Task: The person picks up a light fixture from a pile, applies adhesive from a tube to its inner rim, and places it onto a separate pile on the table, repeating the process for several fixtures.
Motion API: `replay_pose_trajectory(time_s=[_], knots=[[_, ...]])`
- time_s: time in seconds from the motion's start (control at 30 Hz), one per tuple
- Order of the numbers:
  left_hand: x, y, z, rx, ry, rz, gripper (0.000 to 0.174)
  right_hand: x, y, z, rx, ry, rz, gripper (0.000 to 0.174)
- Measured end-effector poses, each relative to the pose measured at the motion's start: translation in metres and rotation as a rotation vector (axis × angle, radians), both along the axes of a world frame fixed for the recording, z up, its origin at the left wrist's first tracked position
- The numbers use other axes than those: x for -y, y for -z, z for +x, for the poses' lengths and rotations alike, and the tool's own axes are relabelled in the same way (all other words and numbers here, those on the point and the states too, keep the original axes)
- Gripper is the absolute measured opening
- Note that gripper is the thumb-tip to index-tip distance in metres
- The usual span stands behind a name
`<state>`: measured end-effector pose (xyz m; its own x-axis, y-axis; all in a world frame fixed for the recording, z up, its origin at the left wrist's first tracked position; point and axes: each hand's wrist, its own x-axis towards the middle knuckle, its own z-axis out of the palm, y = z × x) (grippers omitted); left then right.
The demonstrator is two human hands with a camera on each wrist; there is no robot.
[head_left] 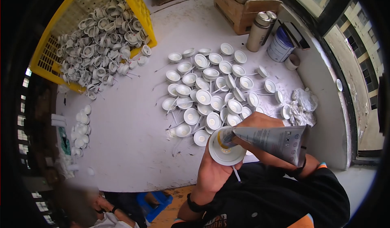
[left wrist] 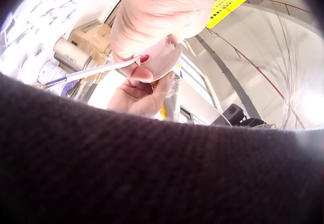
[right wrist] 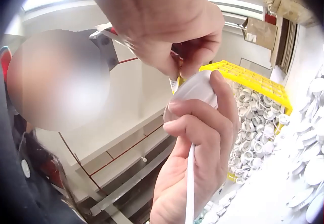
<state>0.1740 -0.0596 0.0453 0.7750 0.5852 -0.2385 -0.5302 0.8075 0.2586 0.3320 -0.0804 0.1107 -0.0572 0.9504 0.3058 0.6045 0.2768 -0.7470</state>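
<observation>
**Close Work, Low in the Frame**

Here we are at the lower centre of the head view, and the left hand point(head_left: 213, 172) has a white lamp cup point(head_left: 222, 159) firmly gripped, fingers curled about its outside, hollow face tilted towards us. A white cable point(head_left: 237, 175) hangs below it.

Over to the right of that, the right hand point(head_left: 260, 121) is closed round the nozzle end of a grey squeeze tube point(head_left: 270, 140), though we can't see every finger behind it. The nozzle point(head_left: 226, 137) points into the cup; whether it touches, or anything is flowing, we can't tell.

We judge this to be dispensing, so steadiness counts. We want the cup braced, the tip close to the yellowish centre without jabbing it, and the squeeze gentle and even, as a hard pinch could well flood the cup. We'd keep that cable hanging free, and watch the tube's broad tail so its weight doesn't swing the tip off line.

Mid-frame, loose lamp cups point(head_left: 203, 97) crowd the tabletop point(head_left: 130, 146), many facing up; upper left, a yellow crate point(head_left: 141, 18) spills over with white ring-shaped housings point(head_left: 99, 45).
</observation>
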Motion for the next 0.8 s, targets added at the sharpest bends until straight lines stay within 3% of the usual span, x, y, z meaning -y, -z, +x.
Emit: replay_pose_trajectory(time_s=[0.07, 0.2, 0.33, 0.53, 0.67, 0.73, 0.8], knots=[[-0.001, -0.001, 0.000, 0.002, -0.005, 0.008, 0.047, -0.001, 0.002, -0.002, -0.112, 0.088, 0.089, 0.007], [-0.001, 0.005, -0.006, 0.049, 0.003, -0.014, 0.046, 0.002, 0.003, 0.003, -0.017, 0.071, 0.106, 0.014], [-0.014, 0.016, -0.019, 0.047, -0.071, -0.018, 0.046, 0.009, 0.005, -0.002, -0.328, 0.189, -0.029, 0.008], [-0.057, 0.062, -0.080, -0.422, -0.281, 0.017, 0.053, 0.017, 0.017, -0.001, -0.812, 0.332, -0.313, 0.022], [-0.085, 0.108, -0.137, -0.673, -0.343, 0.067, 0.055, 0.016, 0.021, -0.001, -0.779, 0.366, -0.316, 0.022], [-0.100, 0.144, -0.168, -1.082, -0.349, 0.090, 0.056, 0.015, 0.021, 0.000, -0.775, 0.352, -0.327, 0.021], [-0.113, 0.167, -0.196, -1.221, -0.372, 0.083, 0.055, 0.015, 0.024, 0.000, -0.763, 0.364, -0.331, 0.019]])
